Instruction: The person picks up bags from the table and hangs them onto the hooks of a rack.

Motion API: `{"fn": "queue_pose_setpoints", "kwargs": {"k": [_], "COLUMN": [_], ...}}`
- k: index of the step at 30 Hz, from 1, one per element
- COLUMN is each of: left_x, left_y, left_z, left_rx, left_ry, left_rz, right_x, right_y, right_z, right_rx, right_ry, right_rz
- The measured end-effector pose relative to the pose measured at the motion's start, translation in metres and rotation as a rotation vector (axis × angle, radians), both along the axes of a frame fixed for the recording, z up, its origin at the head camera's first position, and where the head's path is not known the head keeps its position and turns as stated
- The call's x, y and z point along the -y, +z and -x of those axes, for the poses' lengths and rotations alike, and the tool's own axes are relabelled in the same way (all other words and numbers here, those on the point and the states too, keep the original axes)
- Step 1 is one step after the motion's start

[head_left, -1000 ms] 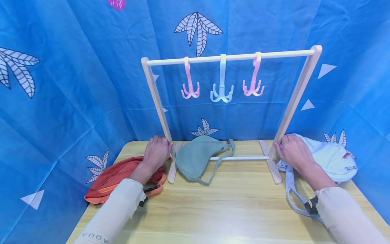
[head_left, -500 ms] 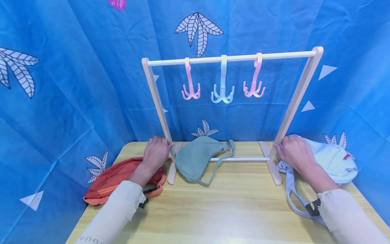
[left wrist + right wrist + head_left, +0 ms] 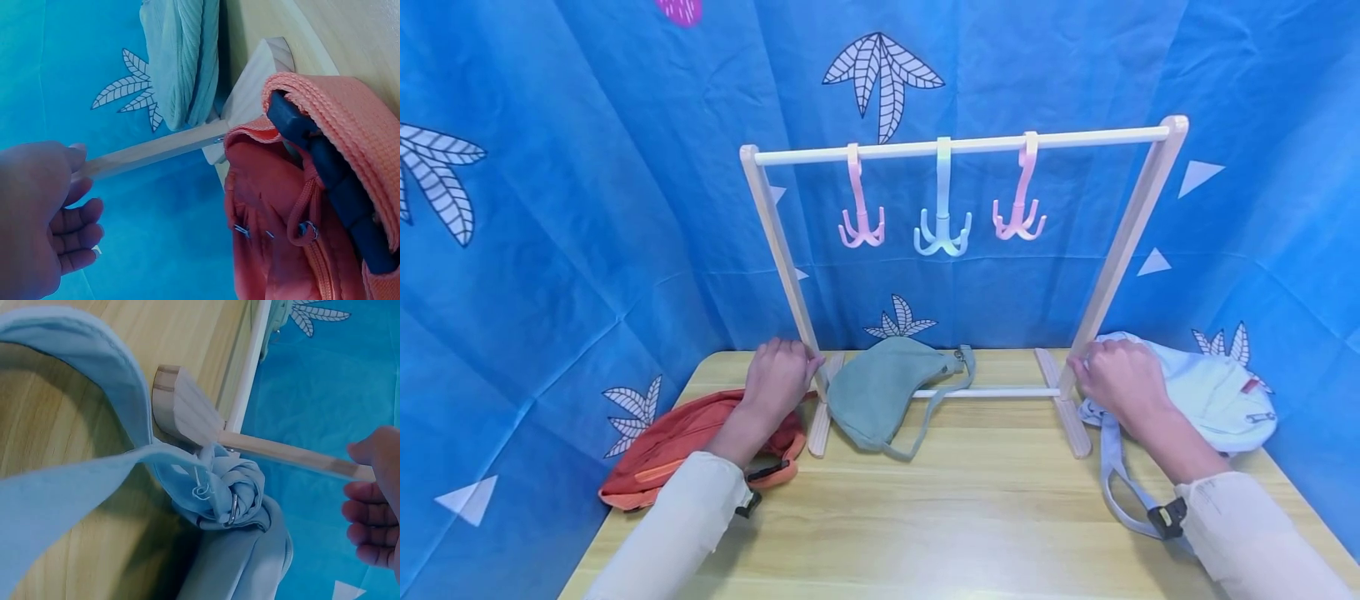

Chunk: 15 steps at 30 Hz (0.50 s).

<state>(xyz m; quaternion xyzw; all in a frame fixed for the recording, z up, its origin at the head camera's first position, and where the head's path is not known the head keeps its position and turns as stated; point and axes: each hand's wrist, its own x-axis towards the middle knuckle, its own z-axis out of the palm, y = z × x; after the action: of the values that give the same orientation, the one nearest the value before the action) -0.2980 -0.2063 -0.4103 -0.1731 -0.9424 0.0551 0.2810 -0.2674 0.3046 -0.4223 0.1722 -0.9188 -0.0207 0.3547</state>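
Note:
A wooden rack [image 3: 1108,275] stands on the table, its two posts joined by a white top rail [image 3: 985,145]. My left hand [image 3: 777,375] pinches the lower part of the left post between thumb and forefinger; the left wrist view shows that hand [image 3: 37,212] with its other fingers loosely curled. Likewise, my right hand [image 3: 1122,379] pinches the right post low down, and this hand [image 3: 381,515] appears at the edge of the right wrist view. A green bag [image 3: 872,396] leans over the bottom rail [image 3: 992,392], close to the left post.
From the top rail hang two pink hooks [image 3: 861,225] [image 3: 1019,218] and a pale blue one [image 3: 942,237]. A red bag [image 3: 677,442] lies beneath my left forearm. Beside my right hand is a light blue bag [image 3: 1217,400] with its strap [image 3: 1112,479]. Blue cloth [image 3: 587,208] surrounds the table [image 3: 917,517].
The head view has shifted slightly, so everything appears a little further left. Both hands keep hold of the same posts, and the bags and hooks stay in place.

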Motion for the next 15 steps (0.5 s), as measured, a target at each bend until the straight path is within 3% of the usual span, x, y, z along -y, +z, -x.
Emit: {"fn": "queue_pose_setpoints", "kwargs": {"k": [11, 15], "left_x": [-0.006, -0.012], "left_y": [0.004, 0.005], "left_z": [-0.010, -0.015], "left_rx": [-0.156, -0.163], "left_ry": [-0.050, -0.061], "left_rz": [-0.002, -0.008], "right_x": [0.012, 0.019], "right_y": [0.004, 0.003], "right_z": [-0.005, -0.007], "right_rx": [-0.018, -0.034], "right_ry": [0.021, 0.059], "right_rz": [-0.009, 0.012]}}
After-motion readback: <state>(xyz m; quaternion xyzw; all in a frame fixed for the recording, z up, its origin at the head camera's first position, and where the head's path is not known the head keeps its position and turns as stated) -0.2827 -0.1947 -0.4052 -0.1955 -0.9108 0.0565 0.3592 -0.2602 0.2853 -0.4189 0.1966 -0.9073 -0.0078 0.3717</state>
